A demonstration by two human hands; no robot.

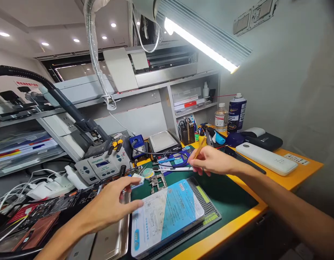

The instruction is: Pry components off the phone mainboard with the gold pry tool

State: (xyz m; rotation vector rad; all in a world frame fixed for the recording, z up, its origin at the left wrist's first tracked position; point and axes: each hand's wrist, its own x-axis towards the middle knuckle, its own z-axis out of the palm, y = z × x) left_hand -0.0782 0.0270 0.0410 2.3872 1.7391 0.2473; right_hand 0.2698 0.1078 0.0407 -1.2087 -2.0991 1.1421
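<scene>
My right hand point(210, 161) is closed around a slim gold-coloured tool point(200, 147), possibly tweezers, which points up and left. A thin white stick with a dark tip point(174, 169) runs level from those same fingers; I cannot tell if they grip it. My left hand point(110, 202) has thumb and fingers apart, over the left edge of a white and blue box point(167, 216). Near its fingertips is a small white piece point(137, 176). Behind the box lie a metal frame-like part point(157, 182) and a small round container point(148, 173).
The box rests on a perforated grey mat point(214, 209) on a green work mat point(232, 196). A soldering station point(103, 166), phones point(107, 238) and circuit boards point(61, 202) occupy the left. At right are a spray can point(236, 113), a bottle point(221, 117) and a white power bank point(267, 159).
</scene>
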